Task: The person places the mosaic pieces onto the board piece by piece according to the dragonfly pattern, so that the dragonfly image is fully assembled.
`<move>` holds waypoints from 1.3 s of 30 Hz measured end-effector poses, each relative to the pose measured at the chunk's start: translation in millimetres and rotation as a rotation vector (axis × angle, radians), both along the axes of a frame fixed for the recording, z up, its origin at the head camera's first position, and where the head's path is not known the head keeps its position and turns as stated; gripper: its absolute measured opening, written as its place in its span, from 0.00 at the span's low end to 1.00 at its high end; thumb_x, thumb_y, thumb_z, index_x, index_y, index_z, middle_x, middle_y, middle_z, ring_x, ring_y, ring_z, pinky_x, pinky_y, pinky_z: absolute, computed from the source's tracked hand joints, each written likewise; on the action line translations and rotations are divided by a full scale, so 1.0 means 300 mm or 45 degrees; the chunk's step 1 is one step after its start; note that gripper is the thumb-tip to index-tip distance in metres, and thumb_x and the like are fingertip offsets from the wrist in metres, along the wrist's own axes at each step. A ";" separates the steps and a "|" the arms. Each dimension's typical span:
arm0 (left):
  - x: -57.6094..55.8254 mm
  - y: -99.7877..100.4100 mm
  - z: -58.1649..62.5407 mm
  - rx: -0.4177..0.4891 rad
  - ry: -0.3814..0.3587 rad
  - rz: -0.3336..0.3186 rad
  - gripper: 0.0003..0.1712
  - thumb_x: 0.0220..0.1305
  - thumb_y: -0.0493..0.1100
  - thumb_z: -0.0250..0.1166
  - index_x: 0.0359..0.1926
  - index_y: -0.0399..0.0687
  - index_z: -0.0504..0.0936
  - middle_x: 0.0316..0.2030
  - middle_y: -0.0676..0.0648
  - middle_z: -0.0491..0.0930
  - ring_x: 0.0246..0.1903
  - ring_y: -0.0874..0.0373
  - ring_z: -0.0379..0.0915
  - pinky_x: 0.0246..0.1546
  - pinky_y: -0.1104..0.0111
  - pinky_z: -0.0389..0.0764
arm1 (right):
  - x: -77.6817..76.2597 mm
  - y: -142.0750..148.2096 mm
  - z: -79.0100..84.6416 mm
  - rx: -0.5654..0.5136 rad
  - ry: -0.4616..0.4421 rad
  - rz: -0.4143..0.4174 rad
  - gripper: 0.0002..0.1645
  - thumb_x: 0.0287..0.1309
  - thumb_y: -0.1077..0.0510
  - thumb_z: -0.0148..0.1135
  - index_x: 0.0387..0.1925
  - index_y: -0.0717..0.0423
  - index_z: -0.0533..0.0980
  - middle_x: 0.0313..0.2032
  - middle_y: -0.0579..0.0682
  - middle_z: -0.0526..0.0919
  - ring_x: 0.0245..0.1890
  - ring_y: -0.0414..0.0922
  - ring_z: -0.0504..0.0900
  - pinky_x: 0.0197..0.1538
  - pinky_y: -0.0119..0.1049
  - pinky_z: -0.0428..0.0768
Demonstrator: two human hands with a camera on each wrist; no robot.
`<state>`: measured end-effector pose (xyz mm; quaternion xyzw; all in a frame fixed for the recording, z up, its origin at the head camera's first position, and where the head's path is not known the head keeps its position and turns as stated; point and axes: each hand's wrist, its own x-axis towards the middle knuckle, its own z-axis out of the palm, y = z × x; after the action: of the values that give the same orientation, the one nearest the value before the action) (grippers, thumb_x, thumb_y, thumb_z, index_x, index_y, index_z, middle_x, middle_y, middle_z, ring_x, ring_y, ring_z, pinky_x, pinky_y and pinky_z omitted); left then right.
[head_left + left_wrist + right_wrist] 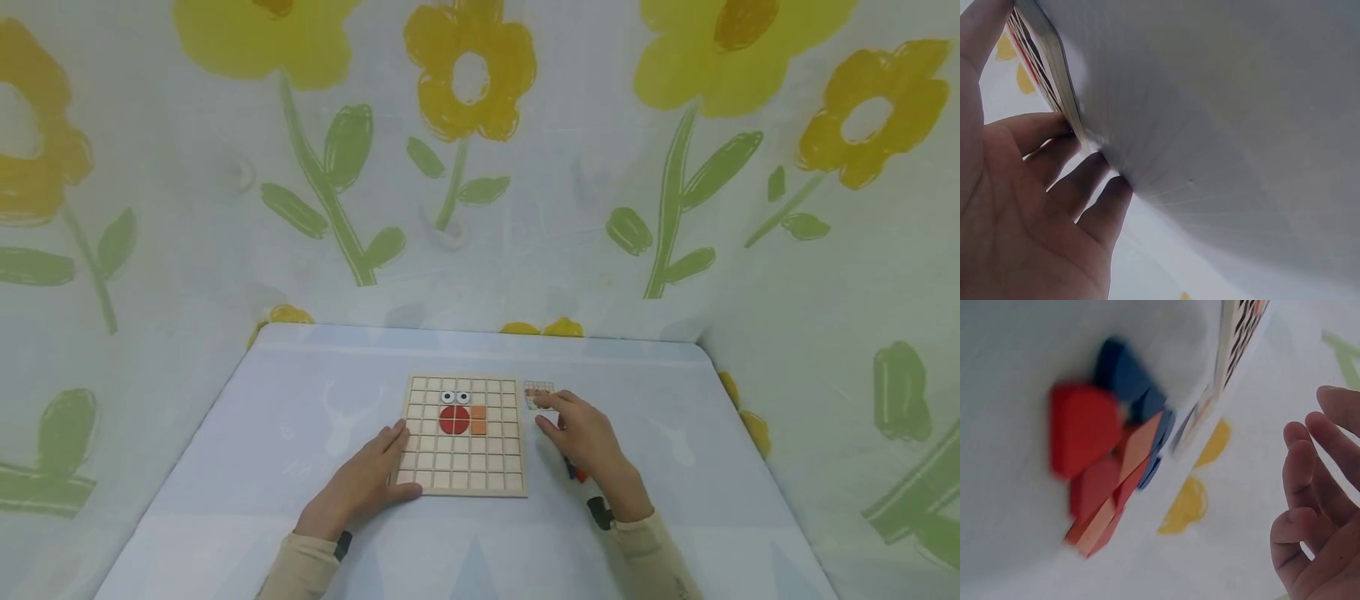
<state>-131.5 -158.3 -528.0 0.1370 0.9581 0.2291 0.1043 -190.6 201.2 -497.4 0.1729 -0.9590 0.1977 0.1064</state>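
Note:
A square wooden grid board [427,461] lies on the table. Two eye tiles [455,397] sit in its upper part, above a red disc [454,420] made of quarter pieces, with two orange square tiles [478,420] beside the disc. My left hand [362,477] rests against the board's left edge, thumb at the near left corner; the left wrist view shows the fingertips touching the board's side [1063,87]. Right of the board, my right hand [592,433] hovers by a small pattern card [531,387], fingers loosely bent, nothing visible in them.
Below the right hand lies a loose pile of red pieces [1085,431], blue pieces [1125,372] and orange pieces [1138,447], partly hidden in the head view. White cloth walls [540,250] with printed flowers enclose the table [300,400] at the back and sides.

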 end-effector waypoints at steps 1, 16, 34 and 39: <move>0.000 0.000 0.000 0.000 0.006 -0.001 0.58 0.58 0.63 0.73 0.78 0.39 0.57 0.79 0.43 0.50 0.76 0.41 0.48 0.75 0.50 0.59 | 0.000 0.015 -0.001 0.000 -0.018 -0.031 0.21 0.60 0.52 0.74 0.55 0.46 0.84 0.46 0.44 0.85 0.25 0.35 0.71 0.22 0.28 0.70; 0.003 -0.003 -0.002 -0.002 0.031 -0.029 0.58 0.58 0.64 0.73 0.77 0.38 0.58 0.79 0.42 0.52 0.76 0.40 0.49 0.74 0.50 0.59 | 0.030 0.203 -0.020 0.024 -0.256 -0.248 0.20 0.62 0.52 0.72 0.55 0.50 0.83 0.46 0.47 0.84 0.31 0.42 0.74 0.27 0.31 0.75; -0.001 -0.004 -0.008 0.011 0.014 -0.015 0.59 0.56 0.65 0.73 0.78 0.39 0.58 0.79 0.43 0.52 0.76 0.41 0.48 0.74 0.50 0.60 | 0.060 0.166 -0.066 0.192 -0.359 -0.156 0.14 0.54 0.50 0.78 0.41 0.49 0.87 0.34 0.43 0.82 0.32 0.40 0.76 0.38 0.38 0.83; -0.001 -0.002 -0.007 0.012 0.018 -0.015 0.59 0.56 0.65 0.73 0.78 0.39 0.57 0.79 0.44 0.51 0.76 0.41 0.48 0.74 0.50 0.59 | 0.062 0.165 -0.071 0.214 -0.339 -0.142 0.13 0.54 0.51 0.77 0.40 0.49 0.87 0.33 0.43 0.82 0.31 0.40 0.75 0.37 0.37 0.83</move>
<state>-131.9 -159.0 -530.2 0.1447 0.9568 0.2321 0.0984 -171.9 250.5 -518.6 0.1000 -0.9859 0.1317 -0.0257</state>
